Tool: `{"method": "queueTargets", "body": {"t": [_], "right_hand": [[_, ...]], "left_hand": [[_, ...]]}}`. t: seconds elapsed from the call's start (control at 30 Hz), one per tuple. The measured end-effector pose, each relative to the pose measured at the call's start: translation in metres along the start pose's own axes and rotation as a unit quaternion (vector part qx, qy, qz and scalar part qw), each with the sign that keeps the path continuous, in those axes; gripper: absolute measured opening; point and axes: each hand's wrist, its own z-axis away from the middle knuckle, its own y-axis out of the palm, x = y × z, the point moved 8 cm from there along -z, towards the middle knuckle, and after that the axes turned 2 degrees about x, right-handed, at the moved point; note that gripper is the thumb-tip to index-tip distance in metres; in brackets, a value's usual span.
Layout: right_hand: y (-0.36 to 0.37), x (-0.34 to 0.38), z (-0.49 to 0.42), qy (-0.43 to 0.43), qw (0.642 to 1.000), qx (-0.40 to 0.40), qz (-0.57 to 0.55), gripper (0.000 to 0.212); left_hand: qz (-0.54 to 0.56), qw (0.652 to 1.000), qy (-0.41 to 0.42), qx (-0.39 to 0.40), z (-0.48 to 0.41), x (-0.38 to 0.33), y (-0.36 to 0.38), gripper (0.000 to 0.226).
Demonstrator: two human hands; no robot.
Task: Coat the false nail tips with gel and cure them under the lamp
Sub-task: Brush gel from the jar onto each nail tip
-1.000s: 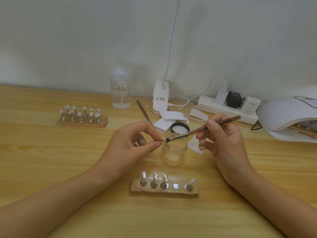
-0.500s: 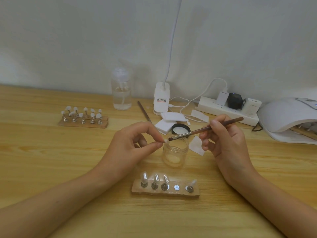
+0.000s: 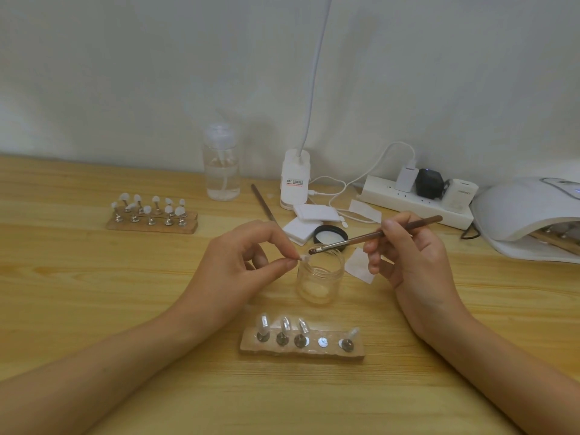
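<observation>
The left hand [image 3: 238, 262] holds one nail tip [image 3: 304, 258] in a thumb-and-forefinger grip, raised over the open gel jar [image 3: 320, 277] at about 10 o'clock of its rim. The right hand [image 3: 408, 255] has its grip closed round the brush [image 3: 376, 235], pen fashion. A second ago the bristles lay on the tip. Now they sit just off its right end, over the jar mouth — whether they touch it I cannot tell. I read this as one stroke ended, with coating of this tip under way rather than finished.

The near holder [image 3: 301, 351], at 6 o'clock from the jar, carries four tips and one bare peg (likely this tip's seat). The curing lamp [image 3: 521, 211] stands at 3 o'clock, well apart, with a wooden strip showing under its hood.

The lid [image 3: 331, 235] and white pads [image 3: 301, 229] crowd the jar's 12 o'clock side, and the jar stands open between both wrists — a careless return could tip it. Toward the lamp the table [image 3: 94, 293] shows bare wood beyond a paper scrap just beside the jar.
</observation>
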Motion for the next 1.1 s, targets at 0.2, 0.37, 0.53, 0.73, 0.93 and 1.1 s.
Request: {"method": "queueTargets", "body": {"t": [0.2,0.37,0.53,0.73,0.93,1.1], "right_hand": [[0.0028,0.0003,0.0000,-0.003,1.000,0.009,0.010,0.016],[0.0055,0.0029,0.0010,-0.012,1.000,0.024,-0.016,0.011],[-0.0009,-0.0012,0.0005,-0.003,1.000,-0.006,0.009,0.010],[0.0056,0.0031,0.0016,-0.017,1.000,0.019,0.004,0.010],[0.0052,0.0029,0.0022,-0.019,0.999,0.024,-0.015,0.010],[-0.0012,-0.0002,0.0010,-0.009,1.000,-0.009,0.002,0.013]], "left_hand": [[0.000,1.000,0.001,0.001,0.0003,-0.0003,-0.0004,0.014],[0.004,1.000,-0.002,0.004,-0.0009,0.0000,0.0004,0.013],[0.013,1.000,-0.014,0.002,-0.0002,0.0023,0.0000,0.014],[0.020,1.000,-0.023,0.005,-0.0002,0.0029,0.0001,0.014],[0.019,0.999,-0.026,0.003,0.0002,0.0031,-0.0001,0.014],[0.018,0.999,-0.027,0.005,0.0001,0.0040,0.0002,0.018]]}}
